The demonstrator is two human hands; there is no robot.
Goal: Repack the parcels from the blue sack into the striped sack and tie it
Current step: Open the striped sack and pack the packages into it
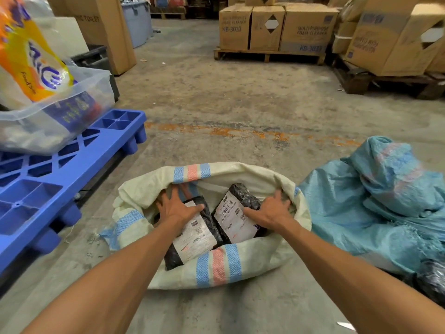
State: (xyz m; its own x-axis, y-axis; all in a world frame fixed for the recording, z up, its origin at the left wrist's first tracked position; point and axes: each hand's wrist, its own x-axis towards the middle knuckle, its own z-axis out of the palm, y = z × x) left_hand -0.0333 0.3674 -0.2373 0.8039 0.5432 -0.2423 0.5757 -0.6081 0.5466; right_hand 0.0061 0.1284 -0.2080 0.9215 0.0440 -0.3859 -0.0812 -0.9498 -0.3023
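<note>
The striped sack, cream with blue and red bands, stands open on the concrete floor in front of me. Two black parcels with white labels lie inside: one on the left, one on the right. My left hand rests spread on the top of the left parcel, fingers apart. My right hand lies spread over the right parcel's far end near the sack's rim. The blue sack lies crumpled on the floor to the right. Another black parcel shows at its lower edge.
A blue plastic pallet lies at the left, with a clear bag of packaged goods on it. Cardboard boxes on wooden pallets stand at the back and back right. An orange line crosses the concrete floor.
</note>
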